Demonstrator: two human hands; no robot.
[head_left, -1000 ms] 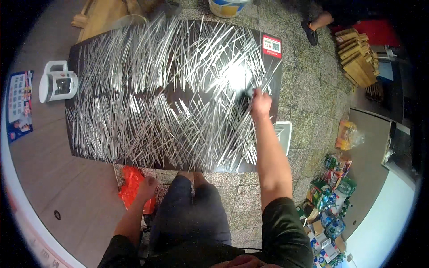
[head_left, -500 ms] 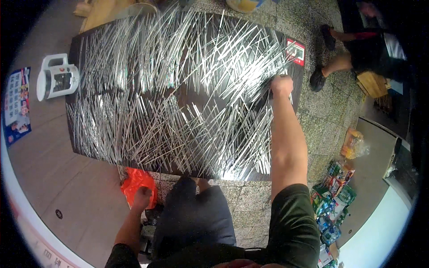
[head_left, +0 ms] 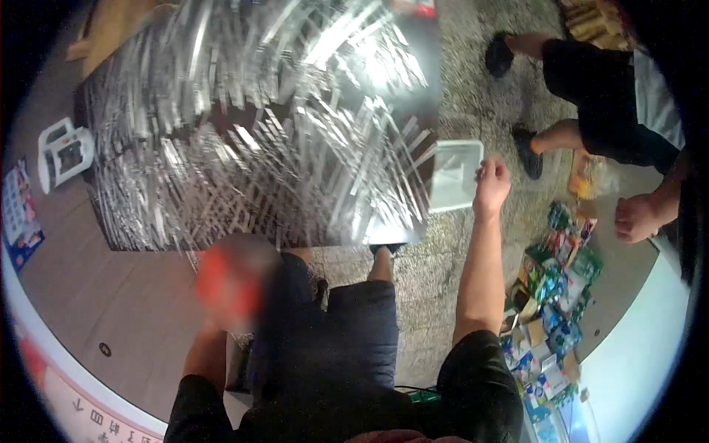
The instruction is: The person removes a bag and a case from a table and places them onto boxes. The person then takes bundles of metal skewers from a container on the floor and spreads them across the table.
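My right hand (head_left: 492, 186) is off the dark table's (head_left: 413, 225) right side, fingers curled, just beside the rim of a white rectangular tray (head_left: 456, 201). Whether it touches the tray or has anything between its fingers, I cannot make out. Many thin, shiny silvery strips (head_left: 273, 151) lie crisscrossed over the table, some poking past its right edge. My left forearm (head_left: 207, 358) reaches up to a red-orange plastic bag (head_left: 225, 284) at the table's near edge. Blur covers the bag and hides my left hand's fingers.
A white jug-shaped container (head_left: 65, 155) with a handle is off the table's left edge. On the right stands another person in black shorts (head_left: 587, 96), one hand (head_left: 636, 218) closed. Packages and bottles (head_left: 557, 310) are heaped on the right. Wooden pieces (head_left: 594, 21) sit behind.
The view has shifted, carrying the table up and left in it. My right hand has left the strips and moved rightward past the edge. The tray and the other person's hand now show.
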